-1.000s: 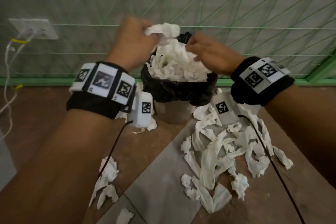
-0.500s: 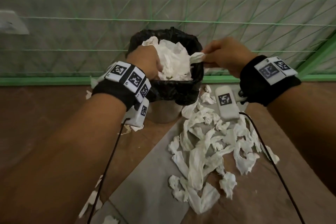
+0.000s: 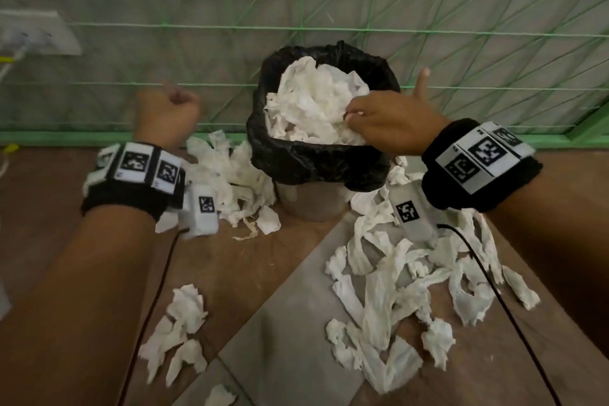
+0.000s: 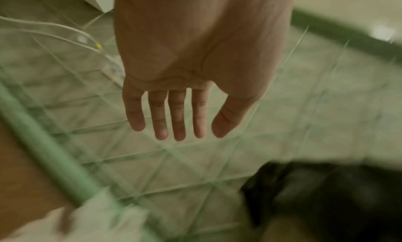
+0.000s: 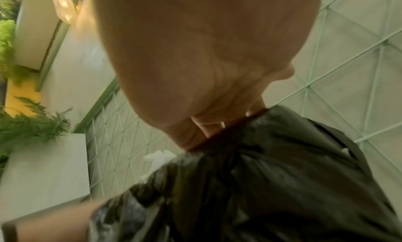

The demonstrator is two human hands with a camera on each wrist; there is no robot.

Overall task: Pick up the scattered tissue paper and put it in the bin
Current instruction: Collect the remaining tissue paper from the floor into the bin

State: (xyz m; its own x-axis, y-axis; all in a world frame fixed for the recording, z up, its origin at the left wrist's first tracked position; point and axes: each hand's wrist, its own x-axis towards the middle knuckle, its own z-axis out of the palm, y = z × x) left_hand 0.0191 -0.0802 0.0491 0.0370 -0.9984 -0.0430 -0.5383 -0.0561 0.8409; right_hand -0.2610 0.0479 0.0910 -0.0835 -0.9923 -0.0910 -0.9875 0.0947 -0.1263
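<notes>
Directly ahead, a small bin point(image 3: 313, 204) lined with a black bag point(image 3: 316, 161) stands on the floor against a wall crossed by green netting point(image 3: 461, 26). White tissue paper point(image 3: 313, 102) is heaped inside it, rising above the rim.

On the near right side of the bin, the right hand point(image 3: 389, 125) reaches over the bag's edge. Its fingertips point(image 3: 351, 114) are bent down into the heap and touch the paper, while one finger points up and away from the pile. Whether the bent fingers actually pinch a piece cannot be told; the right wrist view shows only the palm against the bag, with the fingers hidden.

Well to the left of the bin, the left hand point(image 4: 191, 61) hangs in the air and holds nothing. In the left wrist view its fingers point(image 4: 177, 115) are straight and slightly spread, with no tissue near them.

More tissue lies loose on the brown floor point(image 3: 49, 208): a pile point(image 3: 234, 181) just left of the bin, a larger spread point(image 3: 412, 290) to the right and nearer, and a few crumpled pieces point(image 3: 184, 323) under the left forearm.
</notes>
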